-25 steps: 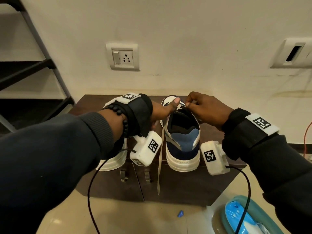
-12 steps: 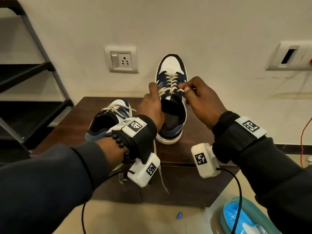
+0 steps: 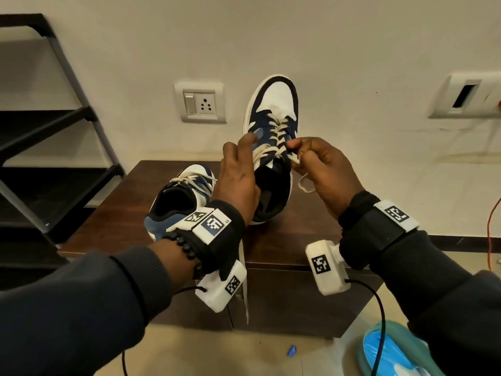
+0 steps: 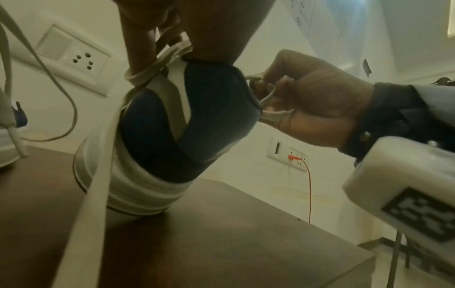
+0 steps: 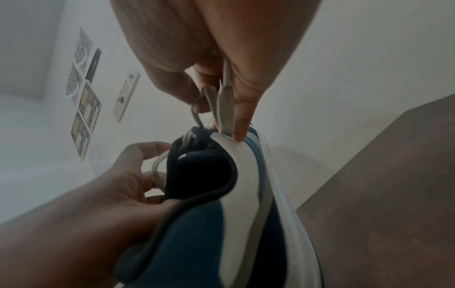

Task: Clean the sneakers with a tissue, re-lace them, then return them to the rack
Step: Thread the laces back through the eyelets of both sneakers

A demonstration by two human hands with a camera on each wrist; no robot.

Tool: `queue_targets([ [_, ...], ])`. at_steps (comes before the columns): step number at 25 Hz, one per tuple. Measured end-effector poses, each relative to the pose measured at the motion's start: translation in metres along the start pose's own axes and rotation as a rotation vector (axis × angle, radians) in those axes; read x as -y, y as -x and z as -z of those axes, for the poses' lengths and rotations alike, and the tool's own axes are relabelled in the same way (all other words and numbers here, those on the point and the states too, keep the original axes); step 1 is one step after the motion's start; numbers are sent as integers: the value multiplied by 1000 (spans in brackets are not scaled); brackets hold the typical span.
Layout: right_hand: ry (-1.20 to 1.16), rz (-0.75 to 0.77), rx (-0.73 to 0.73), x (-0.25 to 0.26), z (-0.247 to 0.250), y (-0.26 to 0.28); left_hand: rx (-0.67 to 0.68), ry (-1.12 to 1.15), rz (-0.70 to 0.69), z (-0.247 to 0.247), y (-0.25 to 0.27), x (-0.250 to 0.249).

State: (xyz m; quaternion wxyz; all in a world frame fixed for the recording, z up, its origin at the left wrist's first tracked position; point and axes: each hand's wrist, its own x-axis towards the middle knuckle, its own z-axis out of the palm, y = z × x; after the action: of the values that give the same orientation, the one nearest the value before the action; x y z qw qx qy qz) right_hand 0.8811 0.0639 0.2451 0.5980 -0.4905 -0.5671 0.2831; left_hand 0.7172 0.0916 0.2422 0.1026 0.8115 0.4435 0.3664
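A navy, blue and white sneaker (image 3: 271, 109) stands tipped up on its heel on the dark wooden cabinet (image 3: 298, 240), its toe up by the wall. My left hand (image 3: 244, 158) steadies its collar, with the cream shoelace (image 4: 138, 78) looped round a finger and the long end hanging down (image 3: 246, 297). My right hand (image 3: 295, 150) pinches the other lace end (image 5: 222, 105) at the top eyelets. The second sneaker (image 3: 181, 196), laced, lies flat on the cabinet to the left. No tissue is in view.
A black metal rack (image 3: 54, 126) stands on the left by the wall. A wall socket (image 3: 200, 101) is behind the sneakers, and an orange wire (image 3: 490, 234) hangs at the right. A teal and blue object (image 3: 387, 354) and a blue scrap (image 3: 292, 350) lie on the floor.
The sneaker went from lying flat, heel toward me, to standing on its heel. My right hand has drawn a lace loop out to the right; my left fingers have spread.
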Motion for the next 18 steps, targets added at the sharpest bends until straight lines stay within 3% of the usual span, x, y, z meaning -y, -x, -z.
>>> queue_targets([
  [4,-123,3,-9,5,-11,6,-79,4,53,-3,10,1],
  [7,-205,51,0,8,-17,8,-183,57,-6,-12,14,6],
  [13,-62,130,17,4,-14,11,-97,-84,-15,-16,26,17],
  [18,30,210,76,7,-12,14,-123,87,46,6,20,10],
])
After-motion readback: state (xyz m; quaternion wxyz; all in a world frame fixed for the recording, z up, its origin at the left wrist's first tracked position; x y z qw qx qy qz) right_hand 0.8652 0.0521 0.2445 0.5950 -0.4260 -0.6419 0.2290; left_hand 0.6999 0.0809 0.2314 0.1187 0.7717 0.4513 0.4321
